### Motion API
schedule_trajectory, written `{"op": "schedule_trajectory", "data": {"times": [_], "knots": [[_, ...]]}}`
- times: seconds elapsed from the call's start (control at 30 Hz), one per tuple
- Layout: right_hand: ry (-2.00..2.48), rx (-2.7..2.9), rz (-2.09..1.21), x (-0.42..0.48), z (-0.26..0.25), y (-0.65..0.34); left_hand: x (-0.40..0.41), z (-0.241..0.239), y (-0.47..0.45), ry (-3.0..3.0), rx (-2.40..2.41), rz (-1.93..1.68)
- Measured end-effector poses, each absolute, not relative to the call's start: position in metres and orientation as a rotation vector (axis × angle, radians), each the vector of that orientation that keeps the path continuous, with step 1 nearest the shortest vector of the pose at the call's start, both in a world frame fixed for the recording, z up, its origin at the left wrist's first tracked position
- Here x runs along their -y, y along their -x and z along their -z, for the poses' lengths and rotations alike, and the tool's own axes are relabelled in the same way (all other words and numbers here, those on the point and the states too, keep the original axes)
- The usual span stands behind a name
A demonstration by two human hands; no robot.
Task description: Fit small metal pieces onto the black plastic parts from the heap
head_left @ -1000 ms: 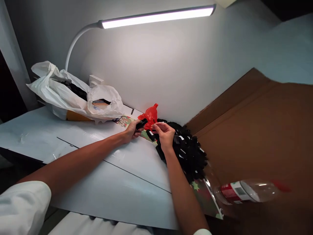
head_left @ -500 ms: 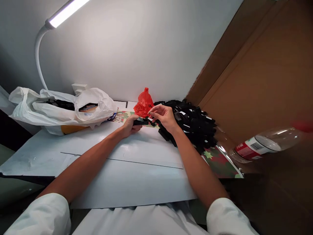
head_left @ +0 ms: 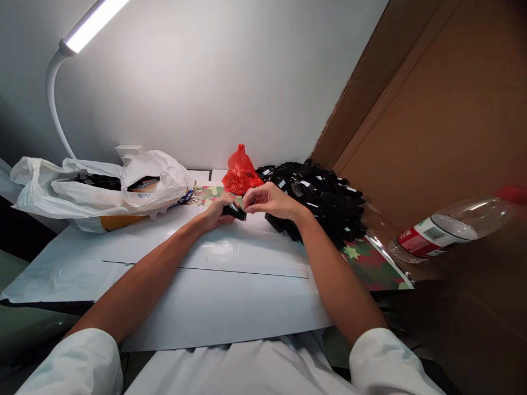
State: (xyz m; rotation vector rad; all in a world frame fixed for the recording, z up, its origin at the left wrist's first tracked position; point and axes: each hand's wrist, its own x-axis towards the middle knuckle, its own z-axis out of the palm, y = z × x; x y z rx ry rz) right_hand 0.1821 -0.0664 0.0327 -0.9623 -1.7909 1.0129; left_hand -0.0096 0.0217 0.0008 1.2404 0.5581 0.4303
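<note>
My left hand (head_left: 217, 213) is closed around a small black plastic piece (head_left: 235, 211), whose far end points right above the white board. Close by that end, my right hand (head_left: 270, 201) pinches thumb and forefinger together. Whatever sits between those fingertips is too small to name. Just behind my right hand rises a large heap of black plastic pieces (head_left: 325, 200), some with white labels. A crumpled red plastic bag (head_left: 240, 171) stands against the wall beyond both hands. Left of it, small metallic-looking bits (head_left: 198, 197) lie scattered on a patterned sheet.
A white plastic bag (head_left: 102, 200) holding black items sits at the left. Behind it stands a lit lamp (head_left: 96, 26). On the right are a clear bottle (head_left: 436, 233) with a red cap and a cardboard panel (head_left: 411, 126). A white board (head_left: 230, 307) covers the table.
My right hand has come down to the end of the black piece. That piece has tilted in my left hand, its right end now lower. The camera view has shifted slightly.
</note>
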Motion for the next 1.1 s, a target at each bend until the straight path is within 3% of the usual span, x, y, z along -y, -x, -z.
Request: {"op": "schedule_trajectory", "data": {"times": [0.4,0.6,1.1], "knots": [[0.980,1.929,-0.852,0.069,-0.034,-0.185,-0.023,0.003,0.008,-1.269,-0.589,-0.458],[1.106,1.688,-0.651,0.063,-0.028,-0.184,-0.023,0.000,0.005,-1.212,-0.639,-0.490],[1.140,1.320,-0.865,0.034,0.009,-0.172,-0.020,0.002,0.002,-1.387,-0.675,-0.564]]}}
